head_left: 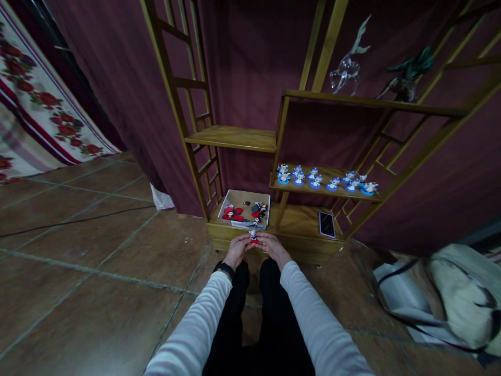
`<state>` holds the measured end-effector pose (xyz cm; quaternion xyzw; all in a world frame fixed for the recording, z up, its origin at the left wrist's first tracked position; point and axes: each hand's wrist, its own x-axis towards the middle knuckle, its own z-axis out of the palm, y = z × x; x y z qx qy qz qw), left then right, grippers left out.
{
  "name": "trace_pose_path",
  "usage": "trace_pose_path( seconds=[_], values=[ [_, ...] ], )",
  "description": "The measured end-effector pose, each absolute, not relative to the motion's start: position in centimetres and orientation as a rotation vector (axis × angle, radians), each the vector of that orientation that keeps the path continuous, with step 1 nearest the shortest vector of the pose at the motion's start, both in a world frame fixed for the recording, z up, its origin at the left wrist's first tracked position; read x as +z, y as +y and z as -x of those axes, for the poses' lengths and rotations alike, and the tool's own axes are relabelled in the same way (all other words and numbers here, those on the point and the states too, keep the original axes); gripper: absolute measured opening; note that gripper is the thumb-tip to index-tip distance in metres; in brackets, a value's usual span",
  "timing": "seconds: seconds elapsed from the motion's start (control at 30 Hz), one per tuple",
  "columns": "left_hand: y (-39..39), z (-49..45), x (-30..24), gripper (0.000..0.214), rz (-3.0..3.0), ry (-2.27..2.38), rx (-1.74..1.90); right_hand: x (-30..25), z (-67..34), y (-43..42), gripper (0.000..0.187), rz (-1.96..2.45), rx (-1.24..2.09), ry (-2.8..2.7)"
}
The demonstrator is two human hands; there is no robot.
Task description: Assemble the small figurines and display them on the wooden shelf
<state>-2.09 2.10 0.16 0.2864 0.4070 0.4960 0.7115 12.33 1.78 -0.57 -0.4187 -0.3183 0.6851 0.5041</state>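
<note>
Both my hands meet in front of a low wooden shelf unit, pinching one small figurine (253, 236) with a red base between them. My left hand (236, 249) grips it from the left and my right hand (274, 248) from the right, fingers closed on it. Just behind them an open cardboard box (235, 199) holds several red and dark small pieces. On the shelf above to the right stands a row of several blue-based figurines (324, 180).
A phone (326, 223) lies flat on the bottom board (301, 219). A glass horse (348, 65) and a green ornament (409, 70) stand on the top shelf. Bags (450, 303) lie on the tiled floor at right. A cable (70, 220) crosses the floor at left.
</note>
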Motion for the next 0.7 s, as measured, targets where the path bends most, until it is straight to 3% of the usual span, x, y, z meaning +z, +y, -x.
trace_pose_path(
  seconds=[0.7],
  values=[
    [2.14, 1.85, 0.36, 0.019, -0.663, 0.91, 1.048, -0.41, -11.98, 1.62, 0.029, 1.043, 1.595, -0.792]
  ],
)
